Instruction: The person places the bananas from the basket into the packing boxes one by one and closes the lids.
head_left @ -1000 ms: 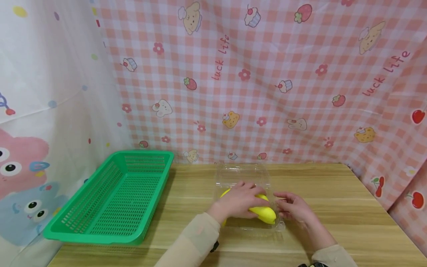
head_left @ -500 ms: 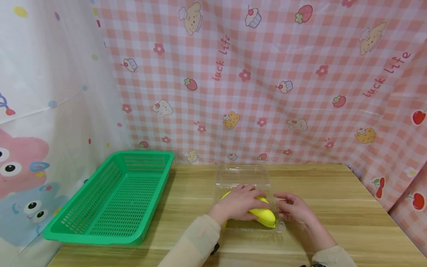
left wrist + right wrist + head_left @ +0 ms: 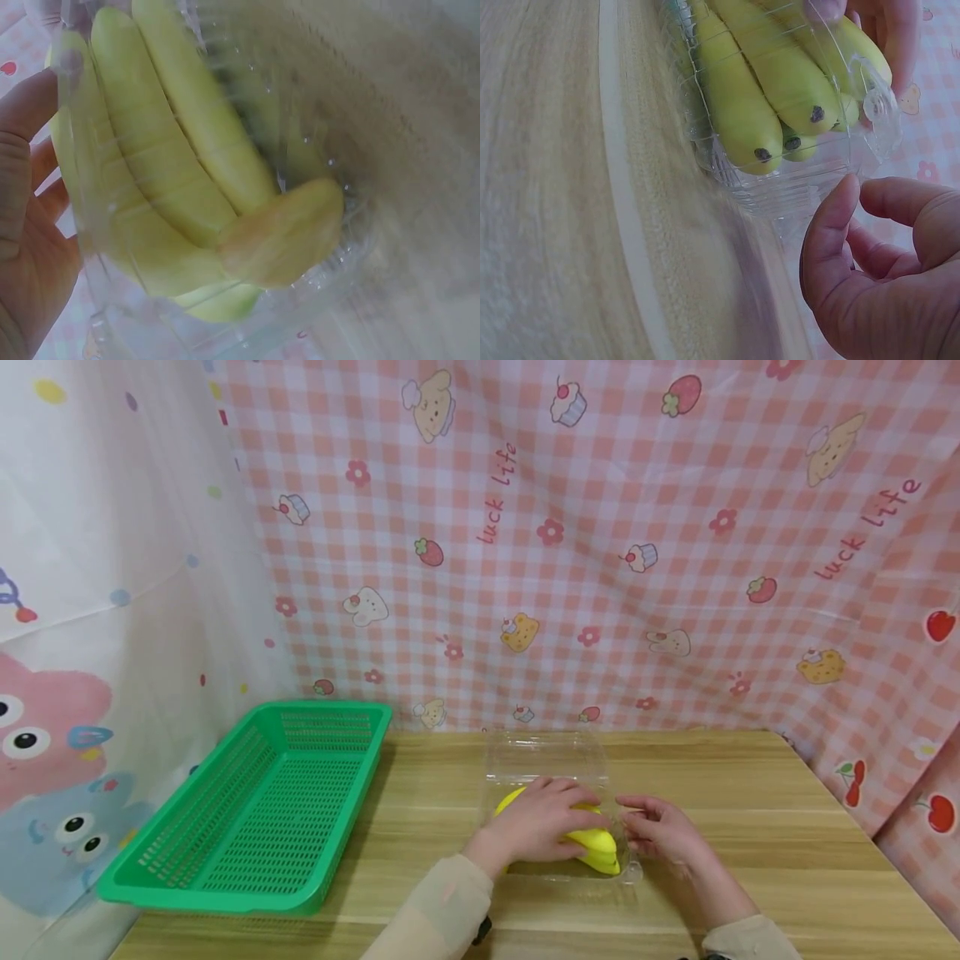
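Observation:
A bunch of yellow bananas (image 3: 597,845) lies in the base of a clear plastic clamshell container (image 3: 558,878). My left hand (image 3: 542,822) grips the bunch from above, its fingers over the far side and covering much of the fruit. Through the clear wall, the left wrist view shows several bananas (image 3: 157,142) joined at one stem end. Dark tips mark the bananas (image 3: 739,90) in the right wrist view. At the container's right edge, my right hand (image 3: 663,831) pinches the thin plastic rim between thumb and forefinger.
The container's clear lid (image 3: 546,756) is folded back behind its base. A green plastic basket (image 3: 315,860) stands to the left on the wooden table (image 3: 712,768). Patterned cloth (image 3: 600,593) hangs along the table's back and sides.
The banana bunch has turned and settled slightly lower in the container under my left hand, so a second banana now shows at the right end. My right hand keeps its place at the rim.

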Tool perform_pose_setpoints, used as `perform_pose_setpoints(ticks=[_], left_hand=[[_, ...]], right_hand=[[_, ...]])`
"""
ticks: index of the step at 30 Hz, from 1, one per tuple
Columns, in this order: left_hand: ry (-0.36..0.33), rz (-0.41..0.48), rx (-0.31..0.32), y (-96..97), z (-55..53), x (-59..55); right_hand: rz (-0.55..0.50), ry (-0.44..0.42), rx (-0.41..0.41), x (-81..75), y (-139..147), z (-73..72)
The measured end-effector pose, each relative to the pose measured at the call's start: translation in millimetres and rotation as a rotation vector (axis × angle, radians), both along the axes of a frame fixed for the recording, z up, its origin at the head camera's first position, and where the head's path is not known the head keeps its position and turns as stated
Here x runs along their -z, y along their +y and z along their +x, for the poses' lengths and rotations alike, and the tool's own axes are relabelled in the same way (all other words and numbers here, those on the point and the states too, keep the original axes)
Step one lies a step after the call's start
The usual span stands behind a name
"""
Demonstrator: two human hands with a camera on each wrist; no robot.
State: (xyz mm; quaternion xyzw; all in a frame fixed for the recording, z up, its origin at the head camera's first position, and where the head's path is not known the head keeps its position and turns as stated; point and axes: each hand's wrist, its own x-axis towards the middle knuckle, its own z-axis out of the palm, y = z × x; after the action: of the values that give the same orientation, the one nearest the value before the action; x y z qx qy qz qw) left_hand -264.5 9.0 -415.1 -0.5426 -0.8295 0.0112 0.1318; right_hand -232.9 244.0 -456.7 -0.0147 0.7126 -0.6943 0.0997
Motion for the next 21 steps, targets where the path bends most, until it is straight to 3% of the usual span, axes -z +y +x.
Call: perform_pose_setpoints(ticks=[9,16,21], left_hand=[[-0.028,0.108,0.021,-3.1,8.1,2.5],[-0.052,0.196,-0.019,-7.4,12.9,2.4],[-0.131,0.323,-0.061,-12.6,16.6,-0.9]], right_hand=[[0.01,0.003,0.012,-1.3,-1,1.2],[0.026,-0.004,0.014,-1.1,0,1.0],[0.036,-0.011,0.024,-2.5,0,1.3]])
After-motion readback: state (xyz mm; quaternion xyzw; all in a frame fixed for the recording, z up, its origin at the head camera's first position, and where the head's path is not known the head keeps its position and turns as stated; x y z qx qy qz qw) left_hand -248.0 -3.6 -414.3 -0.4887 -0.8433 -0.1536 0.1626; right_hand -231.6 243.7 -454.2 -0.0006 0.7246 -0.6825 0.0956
